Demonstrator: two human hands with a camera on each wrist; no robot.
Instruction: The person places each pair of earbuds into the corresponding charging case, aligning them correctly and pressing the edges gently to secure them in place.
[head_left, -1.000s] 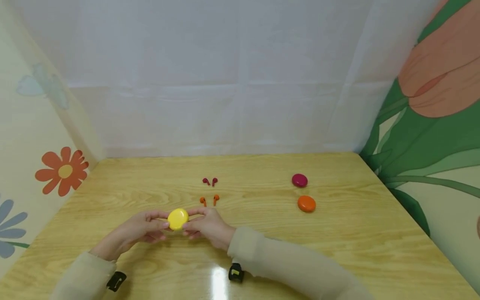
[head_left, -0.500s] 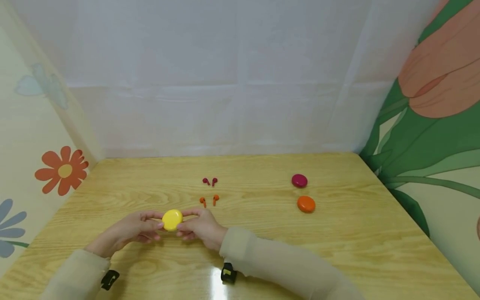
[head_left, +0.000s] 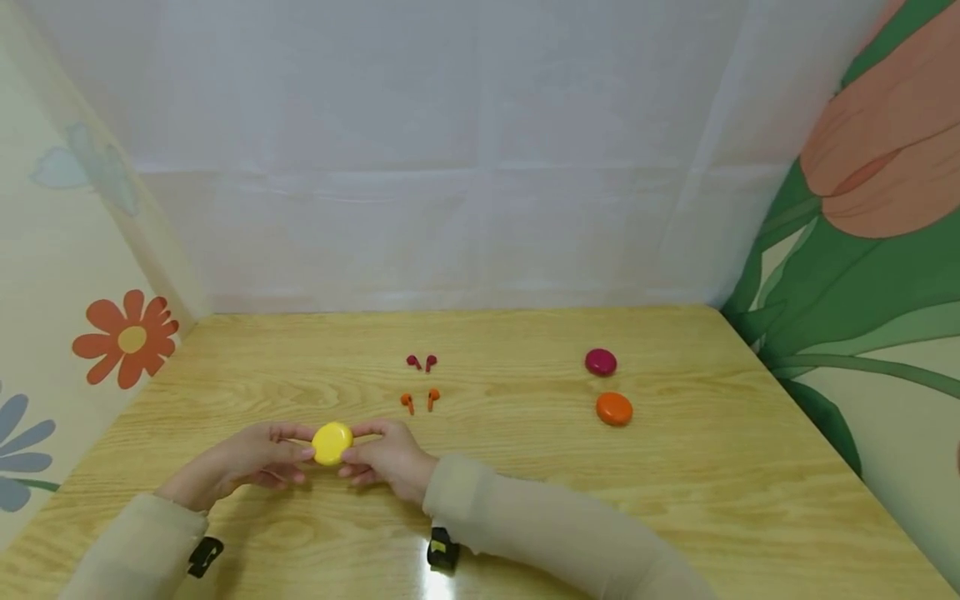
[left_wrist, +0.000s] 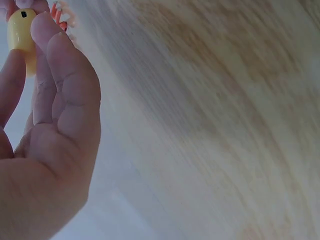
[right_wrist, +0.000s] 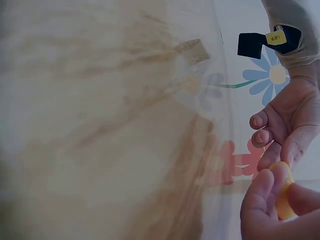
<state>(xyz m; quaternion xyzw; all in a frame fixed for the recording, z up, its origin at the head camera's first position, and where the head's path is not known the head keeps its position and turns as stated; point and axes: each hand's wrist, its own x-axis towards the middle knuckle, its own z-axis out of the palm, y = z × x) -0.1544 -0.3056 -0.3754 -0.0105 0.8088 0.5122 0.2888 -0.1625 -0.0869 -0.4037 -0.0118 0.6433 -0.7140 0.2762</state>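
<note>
A round, glossy yellow earbud case (head_left: 332,443) is held above the near left part of the table, between both hands. My left hand (head_left: 255,454) pinches its left edge with thumb and fingers. From the other side, my right hand (head_left: 392,458) grips the right edge in the same way. In the left wrist view a small dark port shows on the side of the yellow case (left_wrist: 21,37). The case looks closed. Fingers cover much of it in the right wrist view. Just beyond the hands lies a pair of orange earbuds (head_left: 434,395).
Behind the orange pair lie two magenta earbuds (head_left: 431,362). Toward the right of the wooden table (head_left: 675,500) sit a magenta round case (head_left: 601,362) and an orange round case (head_left: 614,408). A white cloth (head_left: 480,167) hangs at the back, with flower-patterned panels at the sides.
Both hands have shifted a little to the left together, carrying the yellow earbud case with them. The earbuds and the other two cases have stayed in place.
</note>
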